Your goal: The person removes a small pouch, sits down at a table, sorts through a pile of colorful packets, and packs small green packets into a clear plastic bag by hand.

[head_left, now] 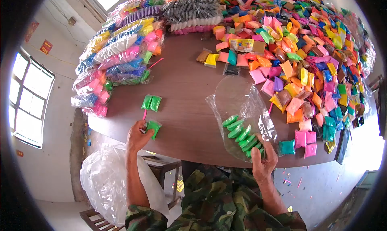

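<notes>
On the left side of the brown table, my left hand [139, 136] pinches a small green packet [154, 128] at the table's near edge. Just beyond it lie two more green packets [151, 103] side by side. A clear plastic bag [250, 96] is spread out in front of me on the right, with a row of several green packets [240, 133] inside its near end. My right hand [264, 160] is closed on the near corner of this bag, thumb and fingers around the last packets of the row. Its fingertips are partly hidden.
A large heap of loose coloured packets [294, 70] covers the table's right side. Filled bags [121, 53] are stacked at the back left. Pink packets [305, 139] and a teal packet [287, 147] lie near my right hand. A big clear plastic sack [117, 182] stands below left.
</notes>
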